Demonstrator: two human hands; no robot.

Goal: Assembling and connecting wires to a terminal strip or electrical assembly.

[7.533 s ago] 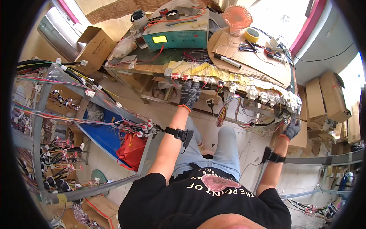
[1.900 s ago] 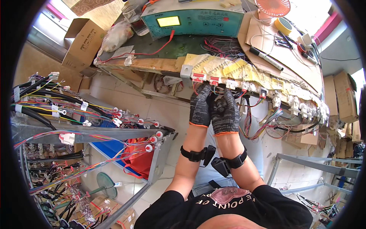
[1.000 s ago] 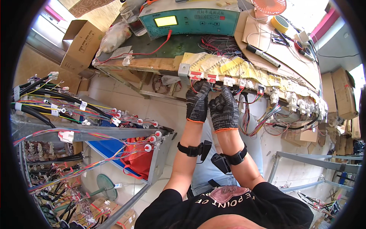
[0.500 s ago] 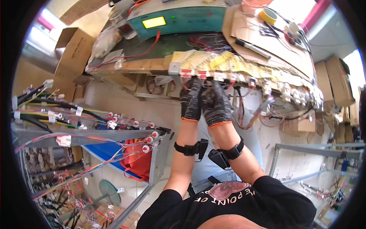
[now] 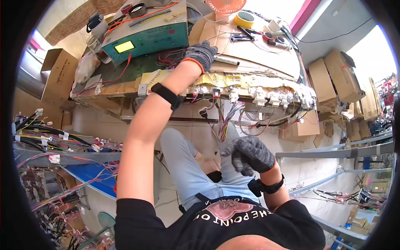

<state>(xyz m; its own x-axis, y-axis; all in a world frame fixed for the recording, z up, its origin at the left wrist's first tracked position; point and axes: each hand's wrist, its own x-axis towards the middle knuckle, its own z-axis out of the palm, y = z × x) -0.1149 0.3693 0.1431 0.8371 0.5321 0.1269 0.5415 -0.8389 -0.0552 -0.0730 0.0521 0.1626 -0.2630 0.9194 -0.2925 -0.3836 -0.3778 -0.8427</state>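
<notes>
My left hand (image 5: 201,55), in a grey knit glove with an orange cuff, reaches over the table to the left edge of the cardboard sheet (image 5: 256,56). It covers one end of a marker (image 5: 227,61) lying there. Its fingertips point away and are partly hidden, so I cannot tell whether they grip the marker. Above my lap, my right hand (image 5: 252,155) in a matching glove is apart from the table, fingers loosely bent and spread, nothing visible in them. White connectors (image 5: 259,98) line the taped front edge of the table, with a bundle of coloured wires (image 5: 223,123) hanging below.
A teal tester (image 5: 146,43) with a lit screen stands at the table's back left. Scissors (image 5: 243,35), a yellow tape roll (image 5: 244,19) and a small orange fan (image 5: 226,6) lie beyond the cardboard. Metal racks (image 5: 337,151) with wire harnesses flank me on both sides.
Both hands have left the connectors at the table's front edge. My left hand has moved up onto the table by the marker; my right hand has drawn back over my lap. The view has shifted right.
</notes>
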